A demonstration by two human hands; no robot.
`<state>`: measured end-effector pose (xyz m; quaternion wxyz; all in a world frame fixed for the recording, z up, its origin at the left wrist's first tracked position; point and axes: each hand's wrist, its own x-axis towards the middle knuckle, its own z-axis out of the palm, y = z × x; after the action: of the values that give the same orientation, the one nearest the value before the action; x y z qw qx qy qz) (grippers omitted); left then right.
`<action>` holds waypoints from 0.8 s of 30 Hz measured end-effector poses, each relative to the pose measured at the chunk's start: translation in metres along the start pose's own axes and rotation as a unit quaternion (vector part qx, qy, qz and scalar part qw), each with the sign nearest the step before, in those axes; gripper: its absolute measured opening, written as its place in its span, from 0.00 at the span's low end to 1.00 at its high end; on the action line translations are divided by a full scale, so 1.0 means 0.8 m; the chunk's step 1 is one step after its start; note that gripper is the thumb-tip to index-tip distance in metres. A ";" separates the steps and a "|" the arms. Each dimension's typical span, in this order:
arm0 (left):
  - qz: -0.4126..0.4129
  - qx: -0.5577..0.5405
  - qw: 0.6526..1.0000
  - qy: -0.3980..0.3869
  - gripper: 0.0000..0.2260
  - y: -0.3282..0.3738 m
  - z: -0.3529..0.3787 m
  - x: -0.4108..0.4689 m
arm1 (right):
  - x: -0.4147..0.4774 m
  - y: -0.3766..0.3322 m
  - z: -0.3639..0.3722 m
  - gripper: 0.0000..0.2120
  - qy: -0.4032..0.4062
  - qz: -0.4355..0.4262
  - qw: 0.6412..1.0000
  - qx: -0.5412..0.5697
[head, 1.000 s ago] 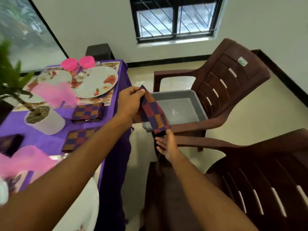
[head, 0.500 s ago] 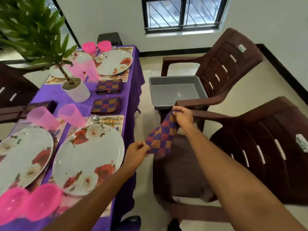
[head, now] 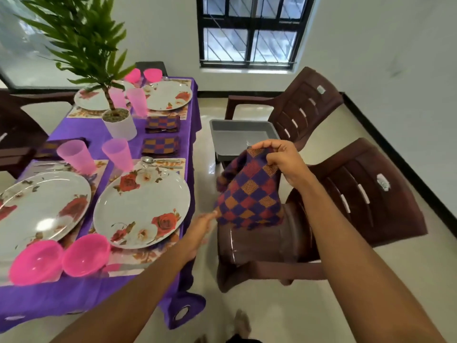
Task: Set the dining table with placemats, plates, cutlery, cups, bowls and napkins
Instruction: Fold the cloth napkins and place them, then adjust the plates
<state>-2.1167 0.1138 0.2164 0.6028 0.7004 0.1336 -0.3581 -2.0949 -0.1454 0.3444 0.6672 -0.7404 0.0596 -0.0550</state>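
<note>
A checked purple, red and orange napkin (head: 249, 194) hangs unfolded over the near brown chair (head: 366, 199), to the right of the table. My right hand (head: 279, 158) grips its top corner. My left hand (head: 201, 227) pinches its lower left corner. On the purple tablecloth (head: 81, 134) lie two folded checked napkins (head: 160, 146), floral plates (head: 142, 206) on placemats, pink cups (head: 117, 154), two pink bowls (head: 85, 254) near the front edge and a spoon (head: 148, 159).
A grey tub (head: 222, 134) sits on the far brown chair (head: 304, 105). A potted plant (head: 118, 123) stands mid-table. Another dark chair (head: 14, 134) is at the left. Light floor runs between table and chairs; my foot (head: 241, 323) shows at the bottom.
The napkin has opened out wider between my hands. My right hand has risen with the top corner and my left hand has dropped with the lower one. The view has tilted down over the table.
</note>
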 end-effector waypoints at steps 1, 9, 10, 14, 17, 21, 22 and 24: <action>0.004 -0.028 1.000 -0.006 0.26 0.002 0.001 -0.005 | -0.007 -0.007 -0.001 0.24 -0.009 -0.006 1.000 0.008; -0.029 -0.318 0.943 -0.092 0.17 -0.001 0.000 -0.027 | -0.031 -0.029 -0.002 0.21 -0.025 -0.040 0.994 0.096; -0.018 -0.317 0.945 -0.082 0.17 -0.002 -0.004 -0.028 | -0.033 -0.025 -0.006 0.19 -0.020 -0.037 0.993 0.109; 0.043 -0.301 0.951 -0.048 0.11 0.007 -0.025 -0.041 | -0.050 -0.001 -0.017 0.12 0.006 -0.008 0.986 0.167; 0.089 -0.229 0.969 0.040 0.06 0.008 -0.043 -0.047 | -0.067 0.022 -0.021 0.11 0.053 0.010 0.983 0.174; 0.146 -0.166 0.970 0.105 0.04 0.003 -0.062 -0.061 | -0.097 0.062 -0.025 0.20 0.105 0.033 0.980 0.169; 0.161 -0.150 0.969 0.111 0.05 0.001 -0.065 -0.065 | -0.106 0.072 -0.026 0.22 0.103 0.041 0.981 0.161; 0.187 -0.112 0.969 0.119 0.05 -0.001 -0.068 -0.073 | -0.120 0.089 -0.027 0.26 0.093 0.057 0.983 0.150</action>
<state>-2.1403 0.1791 0.2559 0.7137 0.6783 0.1100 -0.1356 -2.1945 -0.1584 0.2754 0.7644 -0.6188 0.1544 -0.0944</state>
